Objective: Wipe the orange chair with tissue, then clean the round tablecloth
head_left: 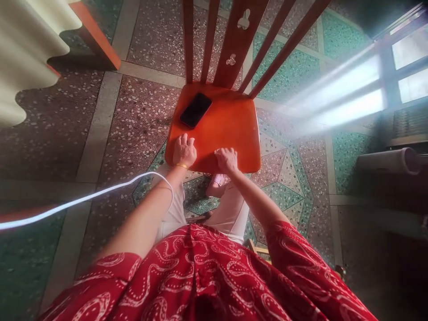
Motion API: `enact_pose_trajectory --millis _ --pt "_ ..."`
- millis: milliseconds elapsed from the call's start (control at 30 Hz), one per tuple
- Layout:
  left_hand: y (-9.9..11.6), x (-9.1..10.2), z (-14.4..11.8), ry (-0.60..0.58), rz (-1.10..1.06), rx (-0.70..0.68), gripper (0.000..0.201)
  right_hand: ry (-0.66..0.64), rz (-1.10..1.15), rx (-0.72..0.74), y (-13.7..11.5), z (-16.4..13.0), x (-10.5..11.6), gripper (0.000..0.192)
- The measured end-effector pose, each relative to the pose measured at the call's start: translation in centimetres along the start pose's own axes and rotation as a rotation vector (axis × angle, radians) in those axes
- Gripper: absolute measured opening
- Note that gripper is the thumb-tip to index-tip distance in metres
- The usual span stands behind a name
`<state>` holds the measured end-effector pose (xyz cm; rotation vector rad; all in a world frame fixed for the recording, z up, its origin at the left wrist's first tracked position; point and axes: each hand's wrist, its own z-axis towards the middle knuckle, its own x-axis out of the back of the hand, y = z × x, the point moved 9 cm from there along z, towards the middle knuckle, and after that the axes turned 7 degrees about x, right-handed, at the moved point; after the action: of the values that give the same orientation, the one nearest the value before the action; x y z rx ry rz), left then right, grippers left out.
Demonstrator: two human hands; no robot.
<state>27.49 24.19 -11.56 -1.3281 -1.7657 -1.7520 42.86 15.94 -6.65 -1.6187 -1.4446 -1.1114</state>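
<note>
Both hands rest on the chair seat (230,122) front edge: left hand (183,150) fingers curled, right hand (227,159) fingers loose, gripping nothing. Phone (195,109) lies untouched just beyond left fingers; chair not lifted yet.

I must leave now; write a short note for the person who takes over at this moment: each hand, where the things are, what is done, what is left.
Left hand: palm down on the near left edge of the orange wooden chair seat, fingers curled, holding nothing.
Right hand: on the near edge of the seat, also holding nothing.
Black phone: lies flat, screen up, at the back left of the seat, near the slats, apart from both hands.
White cable: runs from the left across the left forearm.
Done: both hands rest on the seat.
Left: the chair stands on the terrazzo floor; the phone is untouched.
</note>
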Motion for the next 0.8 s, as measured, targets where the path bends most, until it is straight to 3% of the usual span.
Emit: enact_pose_trajectory --millis 100,167,267,333,400,500,567,600,667,767,800 --pt "0.0 0.0 0.0 0.008 0.011 -0.008 0.039 0.068 0.008 -0.145 2.2 3.8 1.7 0.04" --pt "0.0 0.1 0.0 0.015 0.017 -0.01 0.039 0.062 0.007 -0.144 0.5 4.0 1.8 0.042" --pt "-0.1 0.0 0.1 0.02 0.024 -0.013 0.039 -0.054 0.025 0.06 -4.5 0.1 -0.1 0.044" --pt "-0.2 0.0 0.1 0.022 0.021 -0.016 0.038 -0.13 0.057 0.189 -5.3 -2.9 -1.5 0.037" --pt "-0.2 0.0 0.1 0.021 0.006 -0.015 0.038 -0.134 0.039 0.093 -1.1 -3.6 -1.5 0.034" --pt "-0.3 0.0 0.2 0.004 -0.017 0.001 0.038 0.047 -0.026 -0.26 8.9 -0.3 1.8 0.041" --pt "-0.3 0.0 0.2 0.002 -0.012 0.007 0.038 0.115 -0.017 -0.376 11.4 2.8 3.4 0.043" --pt "-0.3 0.1 0.2 0.008 -0.005 0.007 0.038 0.116 -0.001 -0.376 10.7 4.1 3.5 0.044" --pt "-0.3 0.2 0.2 0.025 0.015 0.001 0.038 0.067 0.04 -0.26 5.9 5.5 2.4 0.042" --pt "-0.4 0.2 0.3 0.031 0.048 -0.006 0.038 -0.063 0.113 0.145 -4.4 3.4 -0.9 0.036" --pt "-0.4 0.2 0.4 0.029 0.059 -0.011 0.038 -0.07 0.135 0.269 -6.3 2.2 -1.5 0.035"
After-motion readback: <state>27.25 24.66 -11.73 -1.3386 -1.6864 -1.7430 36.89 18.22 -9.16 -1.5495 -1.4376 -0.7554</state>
